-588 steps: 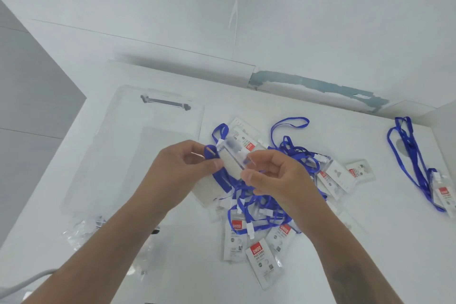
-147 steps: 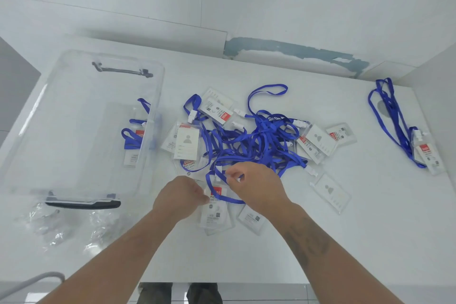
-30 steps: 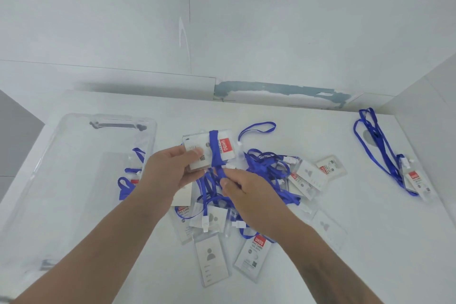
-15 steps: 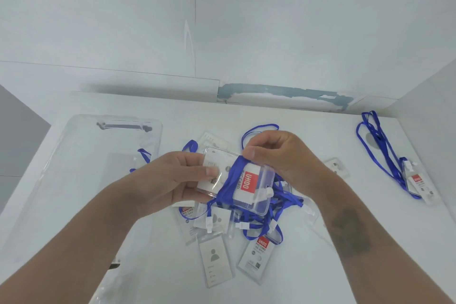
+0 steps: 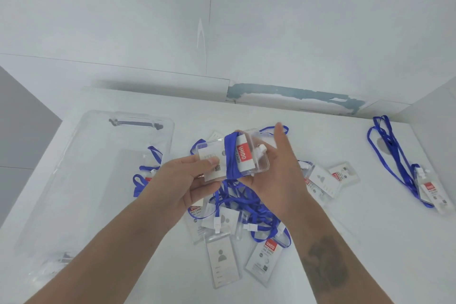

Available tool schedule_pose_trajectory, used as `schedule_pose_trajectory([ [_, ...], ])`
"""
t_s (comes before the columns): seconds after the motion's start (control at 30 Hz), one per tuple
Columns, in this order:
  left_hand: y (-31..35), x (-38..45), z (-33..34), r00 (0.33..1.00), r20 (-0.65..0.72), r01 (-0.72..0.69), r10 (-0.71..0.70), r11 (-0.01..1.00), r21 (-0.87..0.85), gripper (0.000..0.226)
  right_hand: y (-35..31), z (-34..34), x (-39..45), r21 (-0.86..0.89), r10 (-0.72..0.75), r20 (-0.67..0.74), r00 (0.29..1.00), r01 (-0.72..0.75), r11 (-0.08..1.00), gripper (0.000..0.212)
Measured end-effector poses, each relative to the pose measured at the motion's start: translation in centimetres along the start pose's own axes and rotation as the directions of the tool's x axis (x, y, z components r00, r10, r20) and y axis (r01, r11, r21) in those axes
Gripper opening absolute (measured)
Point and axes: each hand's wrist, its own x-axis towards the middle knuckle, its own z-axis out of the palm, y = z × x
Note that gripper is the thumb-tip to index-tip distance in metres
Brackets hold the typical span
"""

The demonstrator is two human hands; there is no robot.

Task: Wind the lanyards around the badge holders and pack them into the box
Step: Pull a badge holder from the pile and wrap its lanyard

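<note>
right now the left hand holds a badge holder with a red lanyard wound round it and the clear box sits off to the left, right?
One detail is wrong: the lanyard wound round the badge holder is blue, not red; only the label inside the holder is red. The head view shows it. The rest stands: the left hand holds the holder, and the clear box sits off to the left.

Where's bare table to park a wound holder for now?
Bare table between the central pile of badge holders and the stray lanyard at far right; also a strip behind the pile, along the wall. Under both hands it is crowded.
</note>
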Motion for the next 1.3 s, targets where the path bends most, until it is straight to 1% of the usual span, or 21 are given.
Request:
schedule_pose_trajectory([
  [0.03, 0.0, 0.0, -0.1, 0.999, -0.032, -0.02, 0.021, 1.0, 0.014, 0.009, -0.1, 0.0, 0.1, -0.118, -0.035, -0.021, 0.999, 0.032, 0.992, 0.055],
  [0.07, 0.1, -0.1, -0.3, 0.998, -0.053, -0.036, 0.037, 0.999, 0.032, 0.01, 0.0, 0.1, 0.3, -0.274, -0.082, -0.024, 0.996, 0.073, 0.959, 0.046],
  [0.1, 0.3, -0.2, -0.6, 0.997, -0.057, -0.041, 0.044, 0.998, 0.051, 0.011, 0.0, 0.4, 0.4, -0.42, -0.14, -0.024, 0.99, 0.117, 0.9, 0.033],
  [0.13, 0.5, -0.3, -0.8, 0.998, -0.046, -0.036, 0.04, 0.997, 0.073, 0.012, 0.0, 0.6, 0.6, -0.522, -0.181, -0.021, 0.983, 0.143, 0.841, 0.023],
  [0.17, 0.7, -0.5, -1.1, 0.999, -0.03, -0.03, 0.034, 0.994, 0.104, 0.012, 0.0, 0.8, 0.8, -0.587, -0.201, -0.008, 0.98, 0.158, 0.794, 0.019],
  [0.23, 1.2, -0.8, -2.0, 0.998, -0.017, -0.053, 0.058, 0.978, 0.2, 0.014, -0.5, 1.4, 1.1, -0.666, -0.192, 0.016, 0.981, 0.153, 0.73, 0.018],
  [0.33, 2.5, -1.1, -3.5, 0.978, -0.016, -0.189, 0.208, 0.916, 0.354, 0.02, -1.2, 2.6, 1.3, -0.75, -0.117, 0.097, 0.988, 0.15, 0.644, 0.016],
  [0.4, 3.3, -1.4, -4.5, 0.953, -0.021, -0.262, 0.304, 0.853, 0.45, 0.018, -1.1, 3.8, 1.7, -0.814, -0.055, 0.154, 0.987, 0.158, 0.56, 0.016],
  [0.5, 4.2, -1.9, -5.8, 0.932, -0.008, -0.3, 0.363, 0.781, 0.547, 0.008, -0.8, 5.8, 2.2, -0.849, 0.028, 0.23, 0.973, 0.186, 0.494, 0.016],
  [0.57, 4.5, -2.0, -7.0, 0.93, -0.013, -0.292, 0.367, 0.76, 0.58, 0.006, -0.5, 7.1, 2.7, -0.865, 0.065, 0.267, 0.961, 0.209, 0.457, 0.013],
  [0.63, 4.7, -2.1, -8.7, 0.934, -0.042, -0.267, 0.355, 0.771, 0.578, 0.005, 0.1, 8.5, 3.3, -0.868, 0.076, 0.283, 0.956, 0.222, 0.443, 0.009],
  [0.7, 4.8, -2.2, -10.1, 0.939, -0.073, -0.242, 0.337, 0.795, 0.556, 0.005, 0.7, 9.6, 4.1, -0.879, 0.061, 0.268, 0.961, 0.219, 0.423, 0.009],
  [0.77, 4.8, -2.3, -11.5, 0.938, -0.112, -0.223, 0.327, 0.819, 0.528, 0.006, 1.5, 10.8, 5.1, -0.898, 0.059, 0.251, 0.966, 0.21, 0.387, 0.011],
  [0.87, 4.6, -2.4, -13.7, 0.932, -0.171, -0.201, 0.32, 0.847, 0.493, 0.004, 2.7, 12.6, 6.4, -0.936, 0.102, 0.212, 0.972, 0.171, 0.308, 0.016],
  [0.9, 4.5, -2.4, -14.4, 0.929, -0.193, -0.191, 0.315, 0.857, 0.479, 0.005, 3.0, 13.2, 6.7, -0.95, 0.119, 0.207, 0.971, 0.17, 0.264, 0.018],
  [1.0, 3.9, -2.1, -16.0, 0.925, -0.242, -0.159, 0.293, 0.877, 0.454, 0.009, 3.5, 14.6, 7.5, -0.965, 0.176, 0.248, 0.953, 0.228, 0.126, 0.022],
  [1.13, 3.1, -1.1, -17.6, 0.922, -0.299, -0.095, 0.245, 0.894, 0.438, 0.007, 4.4, 16.8, 9.3, -0.946, 0.254, 0.265, 0.93, 0.301, -0.116, 0.021],
  [1.2, 2.7, -0.1, -17.9, 0.925, -0.32, -0.039, 0.207, 0.886, 0.462, 0.006, 5.1, 17.6, 10.4, -0.915, 0.287, 0.253, 0.924, 0.325, -0.239, 0.02],
  [1.3, 2.1, 1.4, -18.3, 0.928, -0.339, 0.059, 0.155, 0.837, 0.544, 0.009, 6.7, 18.3, 12.1, -0.862, 0.324, 0.208, 0.923, 0.329, -0.386, 0.015],
])
